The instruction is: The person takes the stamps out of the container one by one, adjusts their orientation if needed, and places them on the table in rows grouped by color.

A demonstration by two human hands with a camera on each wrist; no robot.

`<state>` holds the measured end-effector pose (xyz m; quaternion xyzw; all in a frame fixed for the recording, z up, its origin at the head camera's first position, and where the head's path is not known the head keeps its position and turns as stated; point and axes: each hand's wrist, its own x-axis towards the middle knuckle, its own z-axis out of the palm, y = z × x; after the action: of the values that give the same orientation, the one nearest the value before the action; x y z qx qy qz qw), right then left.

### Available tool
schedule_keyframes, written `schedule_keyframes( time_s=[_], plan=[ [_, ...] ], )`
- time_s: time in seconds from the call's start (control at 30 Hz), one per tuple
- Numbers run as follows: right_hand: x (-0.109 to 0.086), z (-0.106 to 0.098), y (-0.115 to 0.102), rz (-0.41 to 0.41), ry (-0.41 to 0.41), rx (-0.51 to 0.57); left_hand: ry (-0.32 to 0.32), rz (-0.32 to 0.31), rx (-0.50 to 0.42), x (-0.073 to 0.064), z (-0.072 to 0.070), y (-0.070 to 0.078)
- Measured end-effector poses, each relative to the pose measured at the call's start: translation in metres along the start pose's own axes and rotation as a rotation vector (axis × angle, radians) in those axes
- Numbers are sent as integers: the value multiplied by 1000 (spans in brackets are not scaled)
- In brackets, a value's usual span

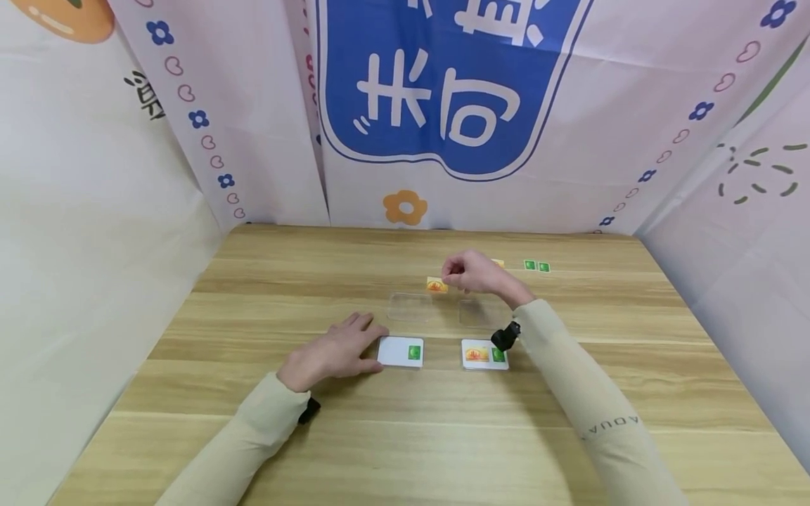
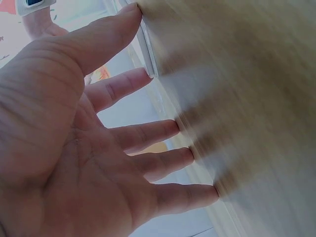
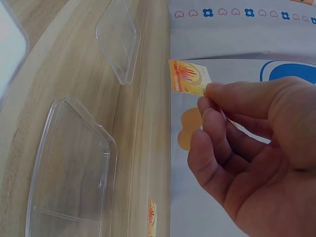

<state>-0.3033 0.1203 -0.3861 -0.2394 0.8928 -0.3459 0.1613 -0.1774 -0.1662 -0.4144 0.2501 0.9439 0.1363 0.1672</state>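
My right hand (image 1: 473, 272) pinches an orange and yellow sticker (image 3: 189, 78) at one edge between thumb and forefinger, held up above the table. With fingers spread, my left hand (image 1: 338, 347) rests on the table; its thumb and forefinger touch the left edge of a white card (image 1: 394, 351), which seems to sit in a shallow clear case. That card bears one green sticker (image 1: 414, 353) on its right. To its right lies a second white card (image 1: 484, 365) with an orange sticker (image 1: 476, 354) and a green one (image 1: 498, 355), partly behind the right wrist camera.
Beyond the cards lie two clear plastic lids (image 1: 409, 307) (image 3: 74, 163), the right one partly under my right forearm. Farther back are two green stickers (image 1: 537, 266) and another orange sticker (image 3: 152, 218). Printed cloth walls (image 1: 272, 140) enclose the wooden table (image 1: 405, 436) at the back and sides.
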Motion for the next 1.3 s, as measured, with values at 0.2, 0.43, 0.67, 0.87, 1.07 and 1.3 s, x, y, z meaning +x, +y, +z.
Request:
schedule_keyframes(
  time_s=[0.2,0.43,0.67,0.87,1.07,1.3],
  plan=[
    [4,-2,5,25,16,15,-3,-2,4,2,-1,1],
    [8,-5,8,39,36,33,-7,-9,-4,1,-2,4],
    [14,-8,9,49,44,34,-5,-14,-3,1,-5,3],
    [21,-9,14,39,46,20,-11,-18,-6,0,-3,1],
    [25,-10,18,39,37,-12,-12,-14,-6,-1,-1,1],
    [29,-12,23,38,28,-7,-16,-23,0,-1,-1,2]
  ],
)
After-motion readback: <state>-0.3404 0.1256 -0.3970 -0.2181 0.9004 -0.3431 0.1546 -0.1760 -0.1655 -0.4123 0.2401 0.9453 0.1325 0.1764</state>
